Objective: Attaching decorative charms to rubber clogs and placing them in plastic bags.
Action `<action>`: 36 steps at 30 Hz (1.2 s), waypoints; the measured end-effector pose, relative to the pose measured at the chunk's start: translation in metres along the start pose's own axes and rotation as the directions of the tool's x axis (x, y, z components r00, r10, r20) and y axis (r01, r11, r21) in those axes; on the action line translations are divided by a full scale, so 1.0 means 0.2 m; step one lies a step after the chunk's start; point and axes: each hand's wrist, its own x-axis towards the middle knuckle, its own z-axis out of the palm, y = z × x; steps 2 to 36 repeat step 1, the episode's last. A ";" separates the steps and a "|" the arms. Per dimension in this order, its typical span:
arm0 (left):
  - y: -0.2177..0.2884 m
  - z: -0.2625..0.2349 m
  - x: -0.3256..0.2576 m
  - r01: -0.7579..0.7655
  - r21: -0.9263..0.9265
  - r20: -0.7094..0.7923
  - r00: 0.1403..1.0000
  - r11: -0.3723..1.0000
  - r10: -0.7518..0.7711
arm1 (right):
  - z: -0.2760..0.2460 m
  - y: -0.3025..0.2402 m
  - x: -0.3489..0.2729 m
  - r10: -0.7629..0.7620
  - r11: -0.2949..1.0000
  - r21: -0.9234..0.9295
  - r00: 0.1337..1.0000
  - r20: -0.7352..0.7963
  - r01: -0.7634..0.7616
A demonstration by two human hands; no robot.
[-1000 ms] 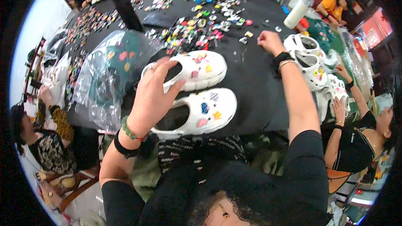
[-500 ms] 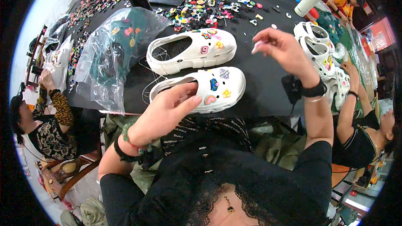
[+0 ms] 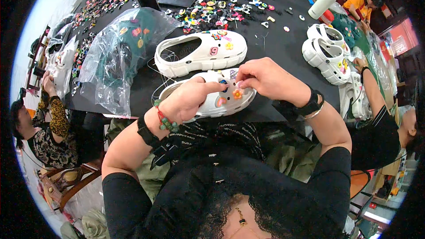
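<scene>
Two white clogs lie side by side at the table's near edge, toes to the right. My left hand grips the near clog, some fingers hidden in its opening and one digit stretched over the upper beside a blue charm. My right hand pinches its fingertips together at the toe of that clog; whatever lies between them is too small to make out. An orange flower charm and a pink heart charm sit on the same upper. The far clog bears several charms, and thin strings trail from the heels.
Loose colourful charms spread over the black table. A clear plastic bag with a green clog lies left. More white clogs and a pale bottle stand right. People sit on both sides, one person's arm reaching in.
My right hand has come down and left from above the table to the near clog's toe. My left hand has shifted right along the upper. The clogs at right have moved slightly left.
</scene>
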 end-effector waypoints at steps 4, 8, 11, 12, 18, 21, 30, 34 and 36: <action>-0.02 -0.01 0.01 0.000 0.001 0.002 1.000 1.000 0.000 | 0.00 0.01 0.01 -0.003 1.000 -0.011 1.000 0.017 0.003; -0.02 -0.01 0.01 0.000 0.001 0.002 1.000 1.000 0.000 | 0.00 0.01 0.01 -0.003 1.000 -0.011 1.000 0.017 0.003; -0.02 -0.01 0.01 0.000 0.001 0.002 1.000 1.000 0.000 | 0.00 0.01 0.01 -0.003 1.000 -0.011 1.000 0.017 0.003; -0.02 -0.01 0.01 0.000 0.001 0.002 1.000 1.000 0.000 | 0.00 0.01 0.01 -0.003 1.000 -0.011 1.000 0.017 0.003; -0.02 -0.01 0.01 0.000 0.001 0.002 1.000 1.000 0.000 | 0.00 0.01 0.01 -0.003 1.000 -0.011 1.000 0.017 0.003; -0.02 -0.01 0.01 0.000 0.001 0.002 1.000 1.000 0.000 | 0.00 0.01 0.01 -0.003 1.000 -0.011 1.000 0.017 0.003; -0.02 -0.01 0.01 0.000 0.001 0.002 1.000 1.000 0.000 | 0.00 0.01 0.01 -0.003 1.000 -0.011 1.000 0.017 0.003; -0.02 -0.01 0.01 0.000 0.001 0.002 1.000 1.000 0.000 | 0.00 0.01 0.01 -0.003 1.000 -0.011 1.000 0.017 0.003; -0.02 -0.01 0.01 0.000 0.001 0.002 1.000 1.000 0.000 | 0.00 0.01 0.01 -0.003 1.000 -0.011 1.000 0.017 0.003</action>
